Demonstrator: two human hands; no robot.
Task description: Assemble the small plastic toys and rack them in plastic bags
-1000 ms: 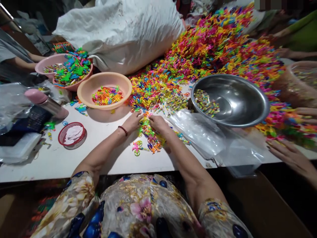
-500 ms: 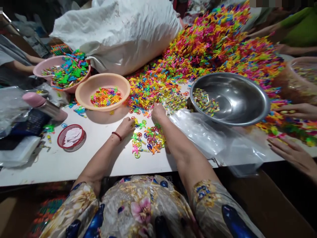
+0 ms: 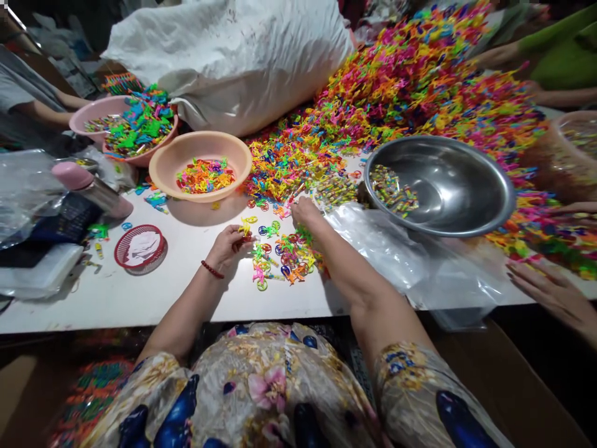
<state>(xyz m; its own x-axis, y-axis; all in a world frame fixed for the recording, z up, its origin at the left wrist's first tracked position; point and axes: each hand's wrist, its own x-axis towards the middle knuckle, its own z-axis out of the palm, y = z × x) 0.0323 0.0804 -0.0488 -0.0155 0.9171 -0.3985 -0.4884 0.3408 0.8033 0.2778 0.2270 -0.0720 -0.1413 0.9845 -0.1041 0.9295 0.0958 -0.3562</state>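
Note:
My left hand point(image 3: 226, 250), with a red bead bracelet at the wrist, is raised a little above the white table. Its fingers pinch a small yellow plastic toy figure point(image 3: 244, 228), and something red shows beside it. At the near edge of the big heap, my right hand point(image 3: 305, 213) has its fingers closed; a pink piece and a thin stick show by the fingertips, but the grip itself is hidden. Between and below both hands lies a small group of bright toy pieces with wheel-like rings point(image 3: 291, 256). Short patterned sticks point(image 3: 336, 190) lie just beyond my right hand.
A large heap of coloured plastic pieces point(image 3: 401, 81) fills the back. An orange basin point(image 3: 161, 171) stands left, a steel bowl point(image 3: 466, 186) right, and clear plastic bags point(image 3: 387, 255) in front of it. A red basket point(image 3: 124, 252) holds paper slips. Another person's hand point(image 3: 550, 289) works at right.
My left hand has drawn back to the left and lifted from the table with the yellow toy figure in its fingers. My right hand stays at the heap's edge. The view has shifted slightly.

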